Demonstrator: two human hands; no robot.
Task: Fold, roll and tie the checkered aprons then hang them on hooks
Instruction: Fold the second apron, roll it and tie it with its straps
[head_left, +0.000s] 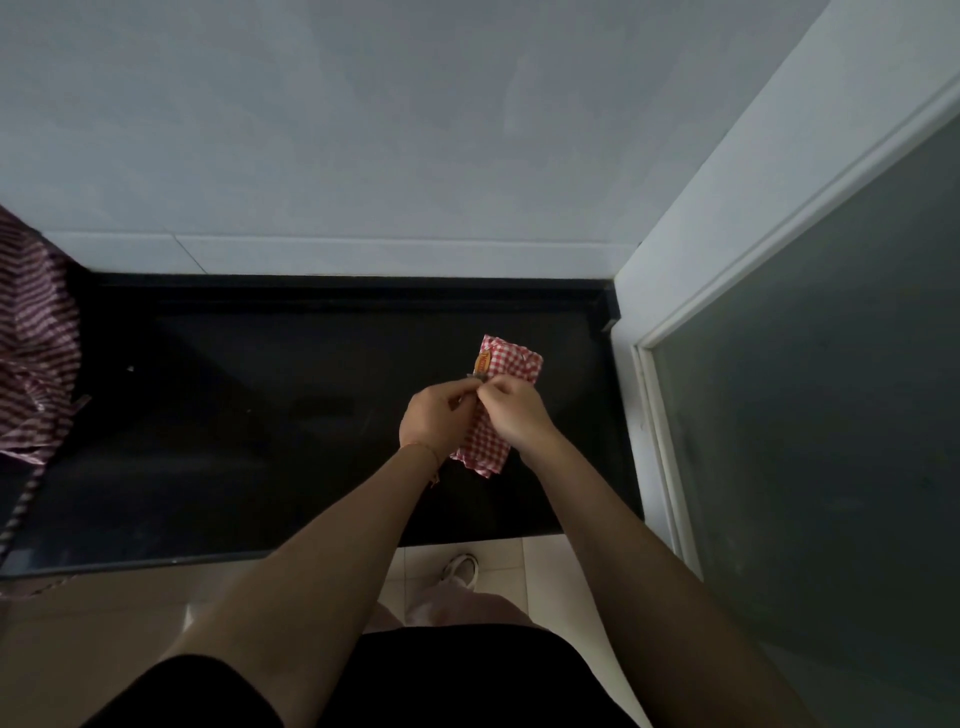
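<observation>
A black worktop (260, 441) runs along a pale wall (363, 130). At its left edge lies a heap of dark striped cloth (36, 338). Toward the right end rests 1 red-and-white checkered apron (511, 364), rolled into a tight bundle with an orange label showing. The left hand (434, 421) and right hand (511, 410) meet over it, each pinching a thin tie (477, 376).
</observation>
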